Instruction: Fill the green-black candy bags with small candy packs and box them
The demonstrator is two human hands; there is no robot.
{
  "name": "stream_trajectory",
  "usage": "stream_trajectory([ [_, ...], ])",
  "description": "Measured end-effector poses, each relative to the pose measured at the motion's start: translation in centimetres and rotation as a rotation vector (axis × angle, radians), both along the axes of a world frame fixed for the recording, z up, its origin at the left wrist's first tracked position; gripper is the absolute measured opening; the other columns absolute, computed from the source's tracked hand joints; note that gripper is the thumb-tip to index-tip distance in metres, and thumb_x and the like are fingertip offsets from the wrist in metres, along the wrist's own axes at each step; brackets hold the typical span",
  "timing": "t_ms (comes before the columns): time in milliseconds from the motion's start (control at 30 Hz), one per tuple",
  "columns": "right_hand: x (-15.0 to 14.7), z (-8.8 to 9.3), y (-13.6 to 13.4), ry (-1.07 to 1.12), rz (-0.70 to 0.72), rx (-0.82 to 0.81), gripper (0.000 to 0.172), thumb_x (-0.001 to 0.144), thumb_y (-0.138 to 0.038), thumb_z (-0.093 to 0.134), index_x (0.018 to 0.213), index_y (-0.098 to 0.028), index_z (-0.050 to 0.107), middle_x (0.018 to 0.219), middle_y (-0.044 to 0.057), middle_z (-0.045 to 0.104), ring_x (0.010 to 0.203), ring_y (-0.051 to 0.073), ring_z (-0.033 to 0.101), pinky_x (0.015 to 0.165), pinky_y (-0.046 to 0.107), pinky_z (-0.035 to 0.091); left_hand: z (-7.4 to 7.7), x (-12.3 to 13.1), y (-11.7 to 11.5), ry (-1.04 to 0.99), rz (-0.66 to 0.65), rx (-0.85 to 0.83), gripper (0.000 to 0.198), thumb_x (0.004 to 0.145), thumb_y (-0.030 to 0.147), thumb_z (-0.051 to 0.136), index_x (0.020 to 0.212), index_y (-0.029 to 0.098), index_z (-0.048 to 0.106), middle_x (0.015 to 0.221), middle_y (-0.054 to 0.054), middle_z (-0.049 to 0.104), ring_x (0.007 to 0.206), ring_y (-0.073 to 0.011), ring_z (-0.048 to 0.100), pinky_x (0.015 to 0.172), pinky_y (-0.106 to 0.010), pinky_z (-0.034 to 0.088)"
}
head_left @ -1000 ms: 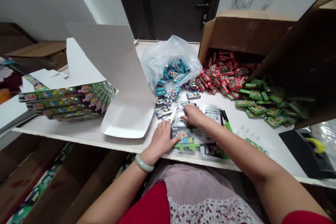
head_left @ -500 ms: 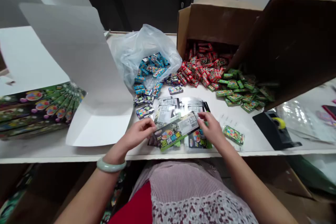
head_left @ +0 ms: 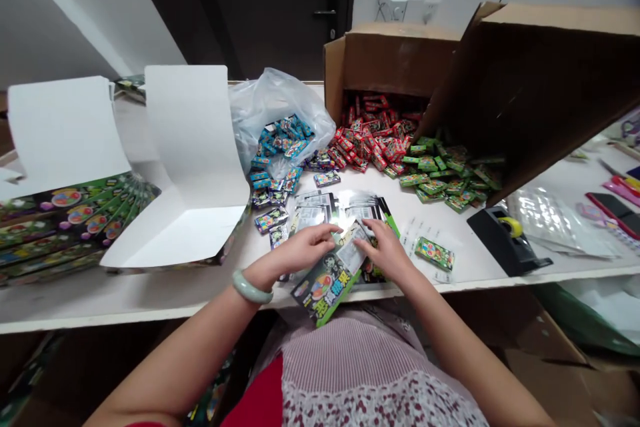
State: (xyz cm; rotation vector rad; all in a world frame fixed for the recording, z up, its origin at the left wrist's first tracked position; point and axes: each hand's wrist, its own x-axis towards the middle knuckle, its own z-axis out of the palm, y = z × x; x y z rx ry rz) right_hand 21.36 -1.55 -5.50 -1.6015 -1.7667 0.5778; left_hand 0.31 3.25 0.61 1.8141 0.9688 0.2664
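Observation:
Both of my hands grip one printed plastic pouch [head_left: 327, 280] over the near edge of the white table [head_left: 150, 287]. My left hand [head_left: 300, 250], with a pale green bangle on its wrist, pinches the pouch's top left. At the top right my right hand [head_left: 383, 250] has its fingers closed on the pouch mouth. Beneath them lies a stack of similar pouches [head_left: 345, 203]. A single green candy packet [head_left: 434, 253] lies just right of my right hand. Small blue packets [head_left: 280, 147], red packets [head_left: 373, 137] and green packets [head_left: 443, 170] are heaped farther back.
A clear plastic bag [head_left: 273, 103] holds the blue packets. Two brown cartons [head_left: 540, 80] lie on their sides at the back right. White box flaps [head_left: 193, 140] and printed green boxes [head_left: 65, 213] fill the left. A black tape dispenser [head_left: 505, 233] sits at the right.
Both hands lifted one pouch off the stack and drew it toward my body, tilting it. My view swung right, then settled.

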Motion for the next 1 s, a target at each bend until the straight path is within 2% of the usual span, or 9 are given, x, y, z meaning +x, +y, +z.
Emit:
stream_trajectory([
  [100,0.0,1.7,0.4,0.140,-0.009,0.030,0.030,0.081,-0.033,0.064,0.107,-0.018,0.062,0.103,0.010,0.064,0.097,0.024,0.061,0.087,0.040,0.050,1.4,-0.8,-1.1,0.017,0.029,0.233,0.037,0.086,0.028,0.045,0.118,0.018,0.059,0.083,-0.003,0.065,0.075,-0.0172,0.058,0.071,-0.029,0.046],
  [167,-0.4,2.7,0.7,0.133,-0.026,0.141,0.025,0.082,-0.031,0.063,0.104,-0.020,0.064,0.104,0.010,0.061,0.100,0.023,0.059,0.090,0.040,0.049,2.1,-1.5,-1.5,0.044,0.093,0.340,0.037,0.087,0.027,0.043,0.120,0.018,0.059,0.081,-0.003,0.065,0.074,-0.0174,0.058,0.071,-0.030,0.046],
  [267,-1.7,3.5,0.7,0.110,0.000,0.222,0.032,0.083,-0.029,0.061,0.114,-0.022,0.060,0.114,0.011,0.057,0.108,0.024,0.056,0.095,0.042,0.046,2.7,-2.3,-2.0,0.039,0.101,0.406,0.038,0.089,0.028,0.043,0.122,0.019,0.058,0.088,-0.004,0.068,0.079,-0.0177,0.061,0.074,-0.030,0.047],
  [367,-3.0,3.5,0.5,0.143,0.025,0.204,0.037,0.083,-0.028,0.062,0.119,-0.021,0.057,0.113,0.011,0.059,0.107,0.024,0.056,0.093,0.041,0.047,2.6,-2.6,-2.3,0.040,0.102,0.422,0.038,0.089,0.028,0.043,0.122,0.018,0.059,0.094,-0.005,0.069,0.080,-0.0175,0.062,0.075,-0.029,0.048],
  [467,-3.6,3.3,0.4,0.231,0.003,0.159,0.030,0.079,-0.029,0.066,0.106,-0.019,0.060,0.102,0.009,0.063,0.096,0.023,0.060,0.087,0.039,0.049,2.3,-2.7,-2.8,0.055,0.125,0.447,0.038,0.089,0.026,0.042,0.122,0.017,0.059,0.085,-0.004,0.070,0.075,-0.0172,0.063,0.072,-0.029,0.049],
  [567,-3.4,3.6,0.6,0.435,-0.021,0.074,0.024,0.074,-0.034,0.070,0.088,-0.018,0.060,0.086,0.004,0.064,0.082,0.019,0.062,0.079,0.036,0.051,2.2,-3.3,-3.1,0.067,0.141,0.539,0.037,0.089,0.022,0.041,0.121,0.017,0.060,0.096,-0.007,0.072,0.082,-0.0183,0.066,0.077,-0.031,0.051],
  [700,-2.4,5.2,1.4,0.721,0.319,-0.279,0.031,0.067,-0.041,0.076,0.083,-0.018,0.064,0.080,0.000,0.068,0.073,0.016,0.064,0.075,0.033,0.052,2.4,-4.8,-3.1,0.016,0.050,0.667,0.036,0.091,0.022,0.041,0.121,0.017,0.060,0.113,-0.010,0.070,0.099,-0.0205,0.067,0.087,-0.033,0.051],
  [800,-1.8,6.5,1.9,0.726,0.571,-0.543,0.030,0.063,-0.041,0.078,0.078,-0.017,0.069,0.075,-0.001,0.070,0.069,0.015,0.064,0.076,0.033,0.052,2.6,-6.1,-2.9,0.001,-0.104,0.674,0.037,0.092,0.022,0.043,0.126,0.020,0.058,0.113,-0.008,0.071,0.100,-0.0202,0.068,0.088,-0.030,0.052],
  [1000,-4.2,5.7,2.0,0.828,0.685,-0.414,0.041,0.063,-0.038,0.079,0.100,-0.021,0.072,0.103,0.001,0.073,0.100,0.017,0.065,0.099,0.036,0.044,2.5,-8.0,-0.8,0.000,-0.111,0.731,0.038,0.086,0.027,0.051,0.121,0.034,0.062,0.108,-0.002,0.073,0.091,-0.0233,0.071,0.082,-0.032,0.057],
])
